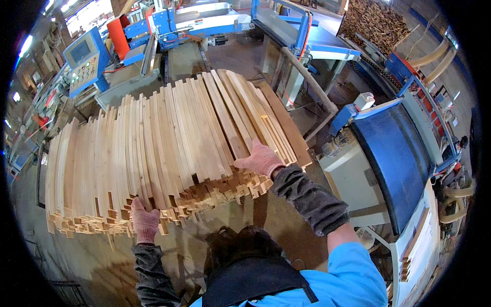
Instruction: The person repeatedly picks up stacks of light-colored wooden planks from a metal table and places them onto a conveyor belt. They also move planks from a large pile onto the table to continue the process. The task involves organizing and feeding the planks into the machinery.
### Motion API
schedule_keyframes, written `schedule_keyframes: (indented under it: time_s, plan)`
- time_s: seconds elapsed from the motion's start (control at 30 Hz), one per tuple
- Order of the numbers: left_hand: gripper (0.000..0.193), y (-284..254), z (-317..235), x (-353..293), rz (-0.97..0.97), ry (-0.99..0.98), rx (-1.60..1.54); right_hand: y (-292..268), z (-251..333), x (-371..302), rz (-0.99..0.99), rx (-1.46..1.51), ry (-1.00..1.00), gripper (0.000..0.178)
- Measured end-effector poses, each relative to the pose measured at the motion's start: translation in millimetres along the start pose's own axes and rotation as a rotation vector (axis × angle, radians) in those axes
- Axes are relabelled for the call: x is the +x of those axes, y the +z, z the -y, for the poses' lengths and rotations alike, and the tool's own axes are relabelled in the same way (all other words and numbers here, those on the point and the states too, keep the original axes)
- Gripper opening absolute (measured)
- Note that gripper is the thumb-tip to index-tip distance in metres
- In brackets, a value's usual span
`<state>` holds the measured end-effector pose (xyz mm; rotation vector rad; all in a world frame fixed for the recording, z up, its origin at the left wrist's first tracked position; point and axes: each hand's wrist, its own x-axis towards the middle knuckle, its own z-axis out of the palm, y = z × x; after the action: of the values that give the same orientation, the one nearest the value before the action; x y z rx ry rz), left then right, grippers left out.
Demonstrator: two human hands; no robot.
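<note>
A wide pile of pale wooden strips (153,138) lies side by side in several layers in front of me, their near ends uneven. My left hand (145,221), in a pinkish knit glove, grips strip ends at the near edge, thumb and fingers on either side. Farther right, my right hand (261,158), in a matching glove, is closed on a wooden strip (228,110) near its close end, with the thumb pointing away from me. The undersides of both hands are hidden. A darker brown board (286,123) borders the pile on its right.
A blue control panel (84,61) with a screen and buttons stands at the far left. Blue machine frames (204,23) run behind the pile. On the right is a dark blue conveyor belt (394,158), with a metal rail (312,84) nearer the pile. Firewood (373,25) is stacked far back.
</note>
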<state>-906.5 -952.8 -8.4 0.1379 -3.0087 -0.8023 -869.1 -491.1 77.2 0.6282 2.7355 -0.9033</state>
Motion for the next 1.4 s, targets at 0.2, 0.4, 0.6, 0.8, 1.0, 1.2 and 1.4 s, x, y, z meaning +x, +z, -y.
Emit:
schedule_keyframes:
  time_s: [0.2,0.4,0.6,0.8,1.0,1.2,1.4]
  plan:
    - [0.06,12,5,-1,-0.108,0.103,-0.117,8,-9,-4,-0.047,0.109,-0.003,0.11]
    - [0.064,-47,-45,-83,0.263,-0.233,-0.455,10,-20,-83,-0.028,0.167,0.021,0.109]
    - [0.067,-49,20,-178,0.188,-0.073,-0.804,22,-72,-156,0.113,0.299,-0.056,0.123]
    - [0.031,-45,68,-101,0.289,-0.323,-1.002,28,-88,-101,0.268,0.444,-0.003,0.128]
    - [0.047,7,51,-21,0.429,-0.288,-1.383,63,-99,-41,0.232,0.717,0.013,0.112]
    - [0.062,-30,22,-8,0.569,-0.053,-0.841,23,-54,-68,0.19,0.681,0.011,0.11]
    - [0.072,4,75,21,0.608,-0.201,-0.969,48,-65,-55,0.055,0.672,0.055,0.1]
